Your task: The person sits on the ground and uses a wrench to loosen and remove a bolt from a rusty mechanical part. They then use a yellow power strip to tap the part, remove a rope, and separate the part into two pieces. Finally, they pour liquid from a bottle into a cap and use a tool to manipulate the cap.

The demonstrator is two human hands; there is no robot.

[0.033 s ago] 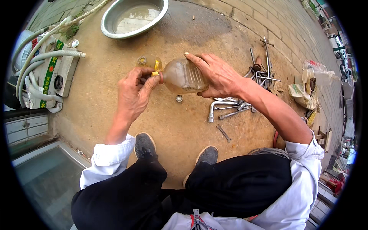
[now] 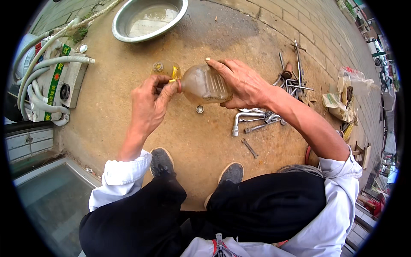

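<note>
A clear, cloudy plastic bottle lies sideways in the air over the ground, its neck to the left. My right hand is wrapped round its base end, thumb along the far side. At the neck, the fingertips of my left hand pinch a yellow cap; whether it is fully on the neck I cannot tell. Just beyond that hand is a small see-through container with yellow on it, partly hidden by the fingers. On the ground below the bottle sits a small round metal piece.
A metal basin with water stands at the far left. Wrenches and other tools lie right of the bottle, with a small spanner nearer me. Grey hoses coil at the left; plastic bags lie at the right.
</note>
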